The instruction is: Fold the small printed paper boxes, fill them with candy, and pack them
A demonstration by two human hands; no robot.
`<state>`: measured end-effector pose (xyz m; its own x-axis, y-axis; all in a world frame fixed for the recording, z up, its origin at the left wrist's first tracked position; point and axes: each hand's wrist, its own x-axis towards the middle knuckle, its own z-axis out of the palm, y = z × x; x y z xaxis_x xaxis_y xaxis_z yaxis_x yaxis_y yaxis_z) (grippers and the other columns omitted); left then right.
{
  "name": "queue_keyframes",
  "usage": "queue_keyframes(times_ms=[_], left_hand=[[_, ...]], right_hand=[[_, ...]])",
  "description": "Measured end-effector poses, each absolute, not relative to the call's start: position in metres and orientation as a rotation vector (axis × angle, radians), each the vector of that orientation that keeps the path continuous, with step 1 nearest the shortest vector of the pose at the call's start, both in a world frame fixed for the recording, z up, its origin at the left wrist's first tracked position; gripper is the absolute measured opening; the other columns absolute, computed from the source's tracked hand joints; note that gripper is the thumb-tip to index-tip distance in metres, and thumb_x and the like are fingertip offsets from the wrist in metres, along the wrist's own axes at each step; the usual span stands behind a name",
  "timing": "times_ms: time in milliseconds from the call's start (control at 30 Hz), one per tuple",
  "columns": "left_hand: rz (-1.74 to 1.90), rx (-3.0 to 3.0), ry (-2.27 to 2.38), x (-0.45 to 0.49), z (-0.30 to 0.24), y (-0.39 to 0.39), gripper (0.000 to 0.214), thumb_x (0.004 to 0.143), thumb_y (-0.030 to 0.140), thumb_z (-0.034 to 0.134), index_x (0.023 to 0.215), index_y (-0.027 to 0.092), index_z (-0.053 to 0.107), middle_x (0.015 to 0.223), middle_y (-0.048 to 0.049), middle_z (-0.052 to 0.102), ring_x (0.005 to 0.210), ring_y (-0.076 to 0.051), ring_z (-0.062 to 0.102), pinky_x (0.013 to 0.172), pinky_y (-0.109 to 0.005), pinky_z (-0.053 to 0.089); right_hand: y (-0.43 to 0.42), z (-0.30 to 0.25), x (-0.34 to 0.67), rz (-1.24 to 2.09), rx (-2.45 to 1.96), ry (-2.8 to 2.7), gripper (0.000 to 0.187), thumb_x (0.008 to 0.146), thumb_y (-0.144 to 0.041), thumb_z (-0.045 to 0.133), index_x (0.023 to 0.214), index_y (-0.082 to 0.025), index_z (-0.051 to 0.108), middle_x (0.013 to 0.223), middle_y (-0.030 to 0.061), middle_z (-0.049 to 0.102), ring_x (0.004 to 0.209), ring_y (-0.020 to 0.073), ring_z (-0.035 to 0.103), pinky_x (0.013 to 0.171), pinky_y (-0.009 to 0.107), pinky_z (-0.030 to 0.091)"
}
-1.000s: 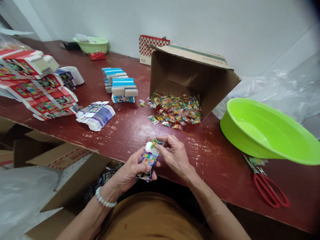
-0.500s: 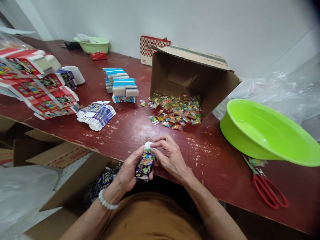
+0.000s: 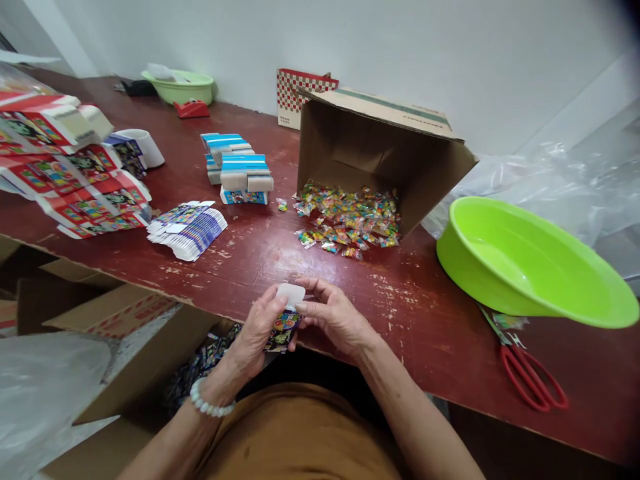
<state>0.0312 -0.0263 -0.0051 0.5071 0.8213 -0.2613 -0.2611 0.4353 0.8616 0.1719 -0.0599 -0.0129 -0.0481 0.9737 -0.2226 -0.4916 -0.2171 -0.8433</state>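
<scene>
In front of my body, my left hand (image 3: 257,325) is closed around a small dark printed candy box (image 3: 284,327). A white flap (image 3: 291,295) stands up at its top end, with my left thumb against it. My right hand (image 3: 336,319) has its thumb and fingers at the right side of the box, just by the flap. What lies inside the box is hidden. Beyond my hands, small wrapped candy packets (image 3: 350,217) spill out of a tipped cardboard carton (image 3: 430,173). To the left lies a fanned stack of flat purple boxes (image 3: 190,230).
Blue-and-white box stacks (image 3: 245,173) and red box bundles (image 3: 90,173) stand on the red table (image 3: 240,267). At right are a green basin (image 3: 530,260) and red-handled scissors (image 3: 533,377). Below the table's left edge, an open carton (image 3: 150,360) holds dark boxes.
The flap has come up and now shows as a wide white tab. A green bit seen at the box's mouth is out of sight. My right fingers have shifted down along the box's side.
</scene>
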Motion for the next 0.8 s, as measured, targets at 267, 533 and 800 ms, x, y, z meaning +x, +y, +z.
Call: queue_keyframes(times_ms=[267,533,800], left_hand=[[0.579,0.632,0.659,0.024,-0.007,-0.024,0.041,0.083,0.055,0.064,0.099,0.017,0.064,0.065,-0.0052,0.069,0.039,-0.016,0.060,0.036,-0.025,0.048],[0.682,0.708,0.682,0.023,-0.009,-0.030,0.032,0.084,0.038,0.068,0.108,0.021,0.057,0.070,0.0001,0.067,0.041,-0.015,0.061,0.039,-0.024,0.049],[0.778,0.798,0.753,0.026,-0.013,-0.036,0.035,0.083,0.041,0.070,0.108,0.022,0.056,0.075,0.0018,0.068,0.039,-0.010,0.058,0.037,-0.021,0.047]], right_hand=[[-0.061,-0.017,0.168,1.128,-1.141,-0.971,0.022,0.072,-0.038,0.078,0.074,-0.018,0.069,0.095,0.0068,0.070,0.063,0.0128,0.061,0.058,0.027,0.051],[-0.064,-0.022,0.164,0.961,-1.253,-1.004,0.032,0.074,-0.034,0.076,0.100,-0.023,0.060,0.078,-0.0007,0.065,0.063,0.0140,0.063,0.059,0.026,0.051],[-0.064,-0.019,0.164,1.076,-1.163,-1.039,0.023,0.072,-0.039,0.079,0.072,-0.020,0.067,0.085,0.0028,0.067,0.065,0.0142,0.062,0.060,0.028,0.052]])
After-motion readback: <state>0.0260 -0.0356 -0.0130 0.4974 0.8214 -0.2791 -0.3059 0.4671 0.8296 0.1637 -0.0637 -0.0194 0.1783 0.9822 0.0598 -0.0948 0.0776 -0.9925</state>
